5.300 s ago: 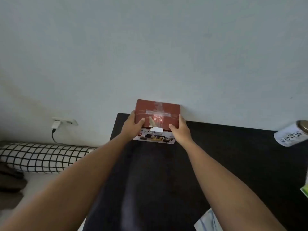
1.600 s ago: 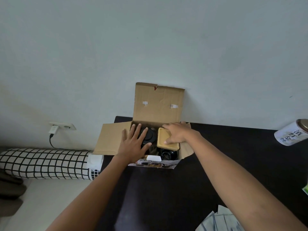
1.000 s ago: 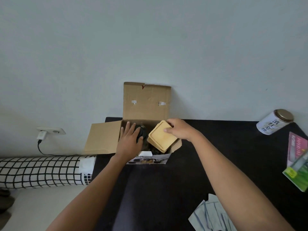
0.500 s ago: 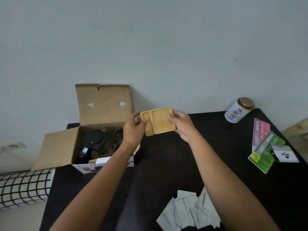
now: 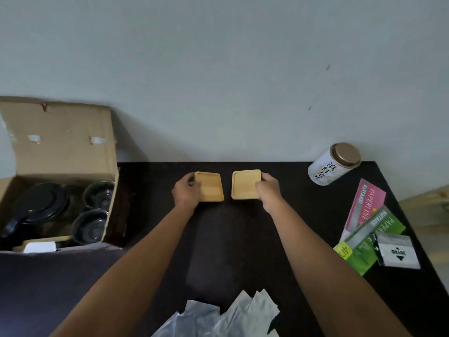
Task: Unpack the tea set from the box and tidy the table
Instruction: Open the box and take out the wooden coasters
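Note:
Two square wooden coasters lie side by side at the back of the black table [image 5: 243,251]. My left hand [image 5: 185,192] grips the left coaster [image 5: 211,187] by its left edge. My right hand [image 5: 268,188] grips the right coaster [image 5: 245,184] by its right edge. The open cardboard box [image 5: 58,147] stands at the far left. Inside it are a dark glass teapot [image 5: 38,203] with a black lid and two dark glass cups [image 5: 98,194], [image 5: 90,224].
A white tea tin [image 5: 332,166] with a gold lid lies tilted at the back right. Pink and green paper packs [image 5: 366,222] and a grey sachet [image 5: 396,250] lie along the right edge. Several grey sachets [image 5: 226,317] sit at the near edge.
The box was opened and the stacked coasters lifted out. In the last half second I split the stack and lowered one coaster in each hand onto the table.

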